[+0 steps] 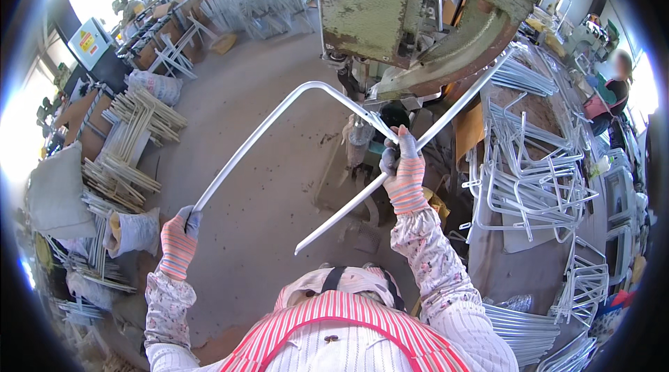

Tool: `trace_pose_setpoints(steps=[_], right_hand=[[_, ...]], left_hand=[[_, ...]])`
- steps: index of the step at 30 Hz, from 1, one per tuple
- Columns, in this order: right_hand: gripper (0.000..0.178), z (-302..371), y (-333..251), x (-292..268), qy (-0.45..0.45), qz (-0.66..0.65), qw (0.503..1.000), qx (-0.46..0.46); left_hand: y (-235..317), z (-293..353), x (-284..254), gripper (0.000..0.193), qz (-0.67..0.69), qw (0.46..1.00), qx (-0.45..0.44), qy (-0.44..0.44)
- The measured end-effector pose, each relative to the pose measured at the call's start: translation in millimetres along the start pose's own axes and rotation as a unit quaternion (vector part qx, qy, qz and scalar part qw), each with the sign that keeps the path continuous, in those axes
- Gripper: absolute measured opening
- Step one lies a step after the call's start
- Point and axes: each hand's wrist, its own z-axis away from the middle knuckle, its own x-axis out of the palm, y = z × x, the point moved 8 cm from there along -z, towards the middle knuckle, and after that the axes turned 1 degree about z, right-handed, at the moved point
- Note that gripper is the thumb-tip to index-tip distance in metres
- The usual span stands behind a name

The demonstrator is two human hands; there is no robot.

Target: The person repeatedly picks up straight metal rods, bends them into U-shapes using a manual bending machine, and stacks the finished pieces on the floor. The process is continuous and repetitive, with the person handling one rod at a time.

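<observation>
Metal tube work, held in front of you at waist level. Your left hand (180, 241) closes around the lower end of the bent tube (244, 152), fingers wrapped over it. Your right hand (404, 177) pinches the place where that tube's other end meets the straight tube (341, 214), which slants from lower left to upper right and appears to run through your grip as one piece. Both tubes hang over the floor (237, 253), just below the green machine (366, 6).

Done, as far as the view shows: the bent tube carries one rounded bend, and its end by your right hand looks flattened. Whether the two tubes are fastened or merely cross cannot be told, since your fingers cover the meeting point. Left, by judgement: the piece is not yet laid down, while a heap of bent tubes (533, 177) lies to your right, perhaps at a similar or later stage.
</observation>
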Motion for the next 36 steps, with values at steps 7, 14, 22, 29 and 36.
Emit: trace_pose_setpoints(steps=[7,14,22,29,36], right_hand=[[0.024,-12.8,-1.4,3.2,-0.003,0.002,1.0,-0.002],[0.018,-10.5,3.4,5.8,0.045,0.022,0.999,-0.001],[0.023,12.4,1.3,-24.8,0.081,0.03,0.995,-0.055],[0.031,120.3,21.6,27.2,-0.022,-0.152,0.987,0.045],[0.016,181.2,65.3,57.9,-0.358,0.41,0.83,0.124]], left_hand=[[-23.3,-17.5,2.8,0.014,0.048,0.999,0.003,-0.015],[3.1,-26.5,-12.4,0.014,-0.07,0.996,0.041,-0.044],[-12.2,-28.7,4.2,0.014,-0.079,0.994,0.062,-0.039],[141.6,35.0,34.9,0.048,-0.114,0.925,0.363,-0.014],[82.4,73.2,-2.9,0.017,-0.031,0.973,0.136,-0.185]])
